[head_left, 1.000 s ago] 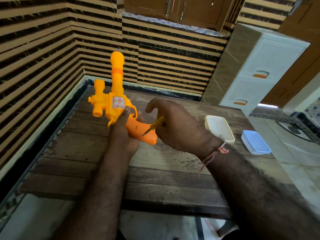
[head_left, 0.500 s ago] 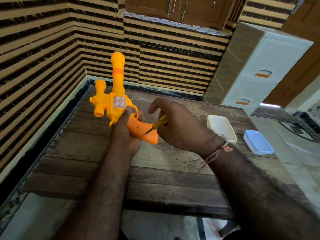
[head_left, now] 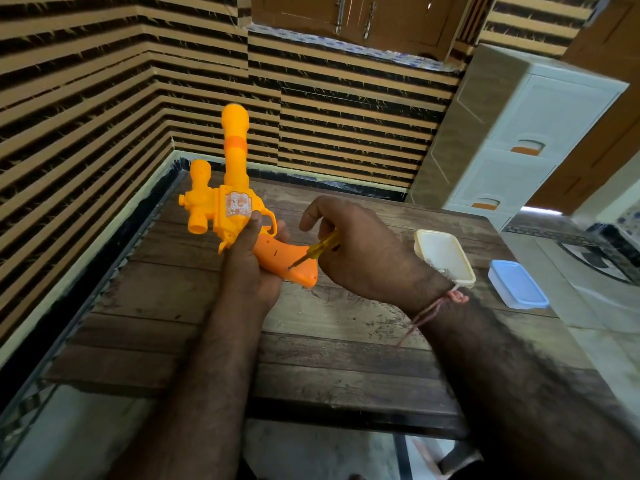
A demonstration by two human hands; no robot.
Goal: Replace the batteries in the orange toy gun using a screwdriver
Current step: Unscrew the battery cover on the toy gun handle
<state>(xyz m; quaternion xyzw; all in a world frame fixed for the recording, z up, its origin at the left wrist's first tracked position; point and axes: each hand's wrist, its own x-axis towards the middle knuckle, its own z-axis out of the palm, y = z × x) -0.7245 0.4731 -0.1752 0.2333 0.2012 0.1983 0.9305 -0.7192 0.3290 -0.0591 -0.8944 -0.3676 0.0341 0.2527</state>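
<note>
My left hand grips the orange toy gun around its body, just above the grip, and holds it over the wooden table with the barrel pointing up and away. The gun's darker orange grip sticks out to the right of my palm. My right hand holds a small screwdriver with a yellow see-through handle. Its metal tip rests on the side of the grip, at a small dark spot near the butt end.
A cream plastic container sits on the table's right side, just behind my right wrist. Its blue lid lies further right at the table edge. A white drawer cabinet stands behind. Striped walls close in the left and back.
The hands, gun and screwdriver keep nearly the same pose. My right-hand fingers have shifted slightly on the screwdriver handle, with the tip staying on the grip.
</note>
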